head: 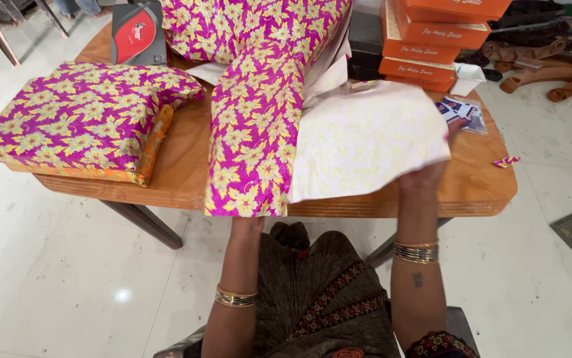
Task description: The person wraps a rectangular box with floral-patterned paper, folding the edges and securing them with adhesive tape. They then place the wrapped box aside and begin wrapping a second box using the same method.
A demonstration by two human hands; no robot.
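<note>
Magenta and yellow floral paper is dominating a warm brown table.

The glossy magenta wrapping sheet with yellow flowers is showing a pale white underside with faint yellow blooms where it is folding over. The flat wrapped parcel in the same magenta floral paper is revealing an orange edge along its side. The smooth orange-brown wooden table is glowing beneath them. The stacked orange cardboard boxes are carrying white lettering, and the black box with a red panel is lying at the back. Gold bangles are shining on both wrists, above a brown garment with red patterned trim.
</note>
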